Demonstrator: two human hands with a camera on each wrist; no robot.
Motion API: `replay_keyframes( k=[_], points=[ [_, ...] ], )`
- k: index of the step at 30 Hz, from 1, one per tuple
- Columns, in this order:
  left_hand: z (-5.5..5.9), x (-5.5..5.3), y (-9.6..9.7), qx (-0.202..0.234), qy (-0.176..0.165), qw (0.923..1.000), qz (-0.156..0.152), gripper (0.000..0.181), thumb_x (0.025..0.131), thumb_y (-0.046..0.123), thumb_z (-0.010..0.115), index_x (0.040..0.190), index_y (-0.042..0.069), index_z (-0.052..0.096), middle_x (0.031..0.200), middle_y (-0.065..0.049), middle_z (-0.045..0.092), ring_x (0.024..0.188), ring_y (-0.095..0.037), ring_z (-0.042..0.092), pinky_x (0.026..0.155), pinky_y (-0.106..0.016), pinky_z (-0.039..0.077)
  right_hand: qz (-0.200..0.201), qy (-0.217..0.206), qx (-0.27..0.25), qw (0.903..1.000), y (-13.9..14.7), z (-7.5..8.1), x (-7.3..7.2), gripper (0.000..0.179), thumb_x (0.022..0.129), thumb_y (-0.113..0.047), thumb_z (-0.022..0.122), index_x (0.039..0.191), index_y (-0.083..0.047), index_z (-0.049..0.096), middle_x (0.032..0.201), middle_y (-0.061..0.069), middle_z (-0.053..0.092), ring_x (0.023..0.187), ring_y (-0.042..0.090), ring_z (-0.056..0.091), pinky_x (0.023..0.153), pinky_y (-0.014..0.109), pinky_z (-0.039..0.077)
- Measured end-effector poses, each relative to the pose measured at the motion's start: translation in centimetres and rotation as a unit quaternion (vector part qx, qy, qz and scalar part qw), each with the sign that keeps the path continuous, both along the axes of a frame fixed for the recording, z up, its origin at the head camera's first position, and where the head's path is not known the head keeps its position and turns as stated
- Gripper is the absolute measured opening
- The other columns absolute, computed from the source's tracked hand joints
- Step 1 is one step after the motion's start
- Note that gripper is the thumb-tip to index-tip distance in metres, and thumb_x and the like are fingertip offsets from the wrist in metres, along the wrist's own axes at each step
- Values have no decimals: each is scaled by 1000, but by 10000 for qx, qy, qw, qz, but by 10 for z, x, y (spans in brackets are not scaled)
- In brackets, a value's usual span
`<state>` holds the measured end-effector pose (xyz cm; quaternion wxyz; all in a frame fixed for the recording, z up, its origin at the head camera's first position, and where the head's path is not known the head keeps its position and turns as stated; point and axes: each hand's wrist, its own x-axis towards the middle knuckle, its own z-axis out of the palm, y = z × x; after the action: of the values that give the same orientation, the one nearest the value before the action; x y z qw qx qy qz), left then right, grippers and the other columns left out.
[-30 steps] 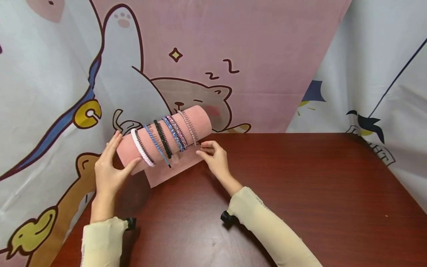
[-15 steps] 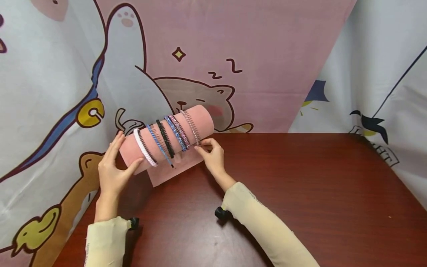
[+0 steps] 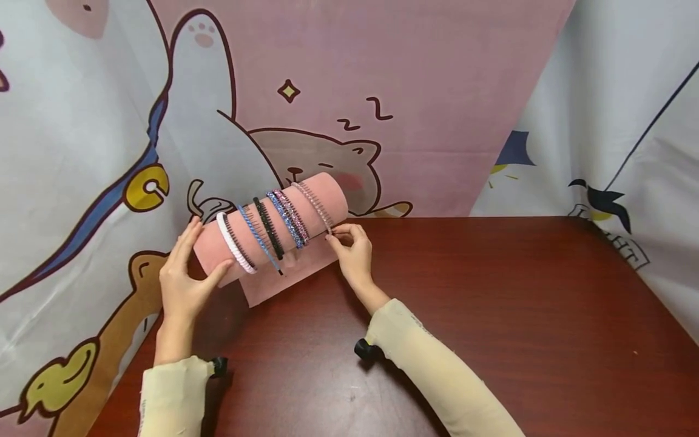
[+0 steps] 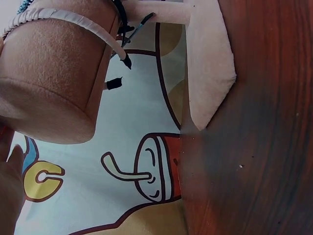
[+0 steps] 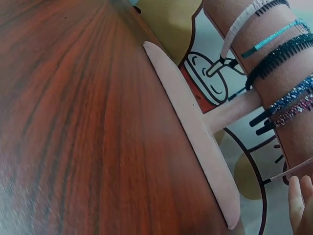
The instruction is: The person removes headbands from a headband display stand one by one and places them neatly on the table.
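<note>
A pink plush headband stand (image 3: 326, 191), a padded roll on a post above a flat base (image 4: 208, 63), stands tilted across the head view. The left hand (image 3: 182, 282) holds its left end, thumb on the near side and fingers on the far side. At the right end, the right hand (image 3: 357, 258) pinches the near end of a pale pink toothed headband (image 3: 310, 199) lying over the roll. Further along sit a white headband (image 3: 235, 243), a thin blue one (image 3: 253, 233), a black one (image 3: 267, 226), a glittery blue one (image 3: 284, 218) and a glittery pink one (image 3: 295, 218).
The stand rests on a dark red-brown wooden table (image 3: 491, 315). Behind it hangs a printed cloth (image 3: 437, 91) with cartoon animals, and a white cloth (image 3: 644, 152) runs along the right side. Each sleeve carries a small black wrist camera (image 3: 364, 349).
The right hand has closed on the near end of the pale pink headband and shifted it slightly right. The left hand keeps its place on the roll's left end.
</note>
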<state>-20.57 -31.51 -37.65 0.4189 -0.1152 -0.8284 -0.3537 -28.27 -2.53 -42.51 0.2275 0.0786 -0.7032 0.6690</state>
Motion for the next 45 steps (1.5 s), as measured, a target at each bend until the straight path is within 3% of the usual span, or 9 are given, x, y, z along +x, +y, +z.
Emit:
replay_keyframes(
  k=[8,15,25,30,36,41,45],
  points=[
    [-1,2,-3,129,202,9997,15,78,72,41,88,141,21,58,147,-5,56,140,-15,50,115,-17,33,-154,187,59,9997,8,9,-8,15,85,-8,77,97,0,73,97,17,75,83,25,72,68,13,53],
    [-1,3,-5,57,69,10000,27,80,73,34,88,144,23,55,150,-1,53,141,-16,48,117,-17,31,-215,268,187,9992,18,19,-16,18,88,-11,74,103,-1,72,97,17,76,85,29,74,74,25,60],
    [-6,6,-7,38,-49,9999,105,84,70,21,90,145,24,53,151,-3,52,142,-13,47,116,-15,31,-259,389,390,9981,26,17,-27,17,89,-8,73,104,-1,70,94,17,75,82,31,74,74,41,61],
    [-7,5,-5,96,14,9999,89,84,68,20,91,144,22,55,149,-4,54,141,-15,48,115,-15,32,-399,454,496,9969,31,20,-33,15,88,-4,70,102,1,70,94,17,74,83,30,74,70,27,59],
    [-5,2,-2,129,95,9999,-10,81,69,28,91,143,21,57,149,-3,54,140,-15,49,115,-16,32,-598,445,531,9958,41,26,-40,15,89,-6,71,103,-1,73,97,17,73,87,28,72,72,35,58],
    [-3,1,1,171,135,9997,-83,79,71,34,90,142,22,57,149,-3,54,141,-16,49,116,-17,33,-756,370,482,9953,51,31,-46,15,89,-8,72,102,-1,75,94,17,76,80,25,72,66,17,52],
    [-1,0,2,169,133,9997,-101,80,71,34,90,143,22,57,149,-3,54,141,-16,49,116,-18,33,-738,263,366,9963,57,34,-49,16,89,-7,72,103,-1,75,94,17,76,77,18,71,63,10,51]
  ],
)
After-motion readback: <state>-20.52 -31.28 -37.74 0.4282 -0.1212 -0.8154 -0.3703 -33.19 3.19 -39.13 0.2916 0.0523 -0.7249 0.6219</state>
